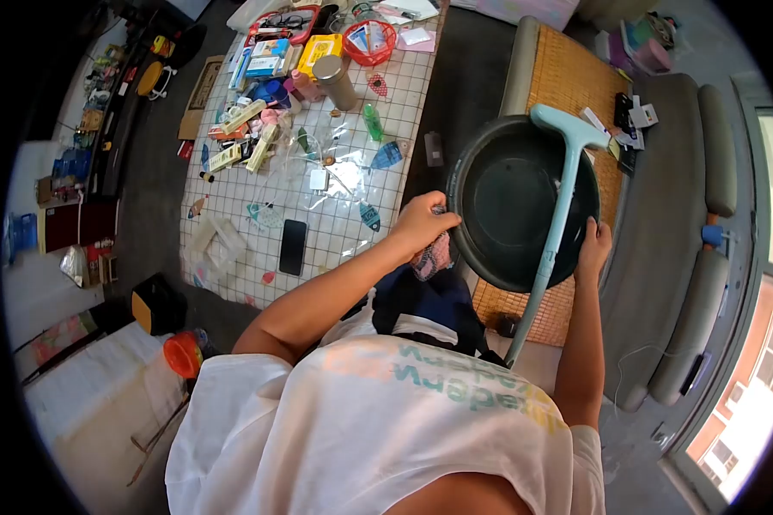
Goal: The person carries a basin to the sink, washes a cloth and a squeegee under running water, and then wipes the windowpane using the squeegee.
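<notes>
A large dark round basin (507, 202) is held between my two hands, its hollow side facing me. My left hand (425, 225) is closed, gripping the basin's left rim together with a crumpled pinkish cloth (433, 257) that hangs below the fingers. On the right rim, my right hand (593, 249) is closed round the edge. A light blue-green pole with a T-shaped head (563, 193) crosses in front of the basin's right part, its lower end reaching down beside my body. Neither hand is seen gripping the pole.
At left stands a table with a checked cover (335, 227), bearing a black phone (293, 247), a metal flask (334, 81), a red basket (369, 43) and several boxes. Behind the basin is a woven mat (567, 73) on a bench; a grey sofa (666, 215) lies right.
</notes>
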Demonstrator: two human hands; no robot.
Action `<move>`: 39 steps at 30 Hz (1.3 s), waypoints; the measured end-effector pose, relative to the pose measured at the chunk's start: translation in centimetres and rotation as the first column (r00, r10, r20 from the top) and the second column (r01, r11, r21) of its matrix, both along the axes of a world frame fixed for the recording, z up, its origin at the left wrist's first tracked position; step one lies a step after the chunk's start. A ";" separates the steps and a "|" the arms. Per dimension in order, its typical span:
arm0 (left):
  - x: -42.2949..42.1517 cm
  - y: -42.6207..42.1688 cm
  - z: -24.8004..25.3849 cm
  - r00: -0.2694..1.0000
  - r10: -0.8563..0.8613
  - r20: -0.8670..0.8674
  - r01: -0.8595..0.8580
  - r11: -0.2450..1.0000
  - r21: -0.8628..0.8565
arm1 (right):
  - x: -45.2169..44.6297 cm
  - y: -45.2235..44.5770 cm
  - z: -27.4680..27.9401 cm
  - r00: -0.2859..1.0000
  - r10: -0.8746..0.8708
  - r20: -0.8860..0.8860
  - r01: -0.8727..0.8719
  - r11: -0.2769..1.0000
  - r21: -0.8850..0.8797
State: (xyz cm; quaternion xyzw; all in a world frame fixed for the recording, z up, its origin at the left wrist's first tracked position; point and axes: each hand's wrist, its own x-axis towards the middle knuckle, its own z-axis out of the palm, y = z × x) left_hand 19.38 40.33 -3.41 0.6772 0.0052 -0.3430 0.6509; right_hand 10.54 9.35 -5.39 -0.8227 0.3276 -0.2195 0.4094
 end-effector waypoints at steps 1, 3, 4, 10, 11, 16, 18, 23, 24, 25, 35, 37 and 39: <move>0.9 0.1 -0.5 0.999 0.044 -0.030 -0.044 0.999 -0.005 | 1.9 0.3 -0.3 0.999 0.013 -0.033 -0.013 1.000 0.004; 2.3 0.3 -2.0 0.990 0.114 -0.081 -0.113 0.993 0.020 | 5.7 0.2 -1.0 0.994 0.048 -0.096 -0.047 0.999 0.007; 3.0 0.4 -2.9 0.986 0.144 -0.080 -0.142 0.989 0.026 | 7.3 -0.6 -2.6 0.988 0.062 -0.141 -0.063 0.998 -0.002; 6.0 0.6 -5.9 0.937 0.330 -0.116 -0.319 0.942 0.101 | 16.9 -0.5 -7.1 0.962 0.228 -0.152 -0.224 0.974 0.039; 6.6 0.5 -6.5 0.926 0.364 -0.102 -0.351 0.928 0.127 | 18.5 -0.3 -7.8 0.960 0.237 -0.149 -0.228 0.971 0.073; 8.2 -1.2 -9.2 0.824 0.550 -0.140 -0.520 0.830 0.200 | 25.4 0.4 -11.1 0.900 0.401 -0.170 -0.396 0.916 0.063; 9.3 -1.9 -10.6 0.791 0.592 -0.156 -0.555 0.801 0.226 | 27.9 0.4 -13.3 0.881 0.445 -0.158 -0.436 0.896 0.089; 12.2 -3.6 -15.1 0.630 0.735 -0.250 -0.716 0.675 0.180 | 33.4 0.2 -18.6 0.839 0.539 -0.075 -0.531 0.841 0.102; 12.8 -3.8 -15.8 0.596 0.748 -0.290 -0.736 0.654 0.173 | 34.3 0.2 -19.5 0.838 0.537 -0.100 -0.524 0.842 0.130; 13.3 -4.0 -16.5 0.584 0.765 -0.271 -0.750 0.636 0.179 | 35.1 0.2 -20.3 0.835 0.535 -0.124 -0.516 0.842 0.157; 17.6 -4.6 -21.8 0.563 0.810 -0.167 -0.751 0.585 0.305 | 41.1 1.3 -25.7 0.792 0.595 -0.138 -0.562 0.799 0.215; 17.9 -4.7 -22.2 0.541 0.827 -0.154 -0.777 0.562 0.284 | 41.6 1.6 -25.7 0.791 0.601 -0.115 -0.566 0.790 0.236; 18.3 -4.8 -22.1 0.511 0.842 -0.173 -0.803 0.539 0.255 | 42.0 1.6 -25.8 0.780 0.619 -0.097 -0.583 0.774 0.249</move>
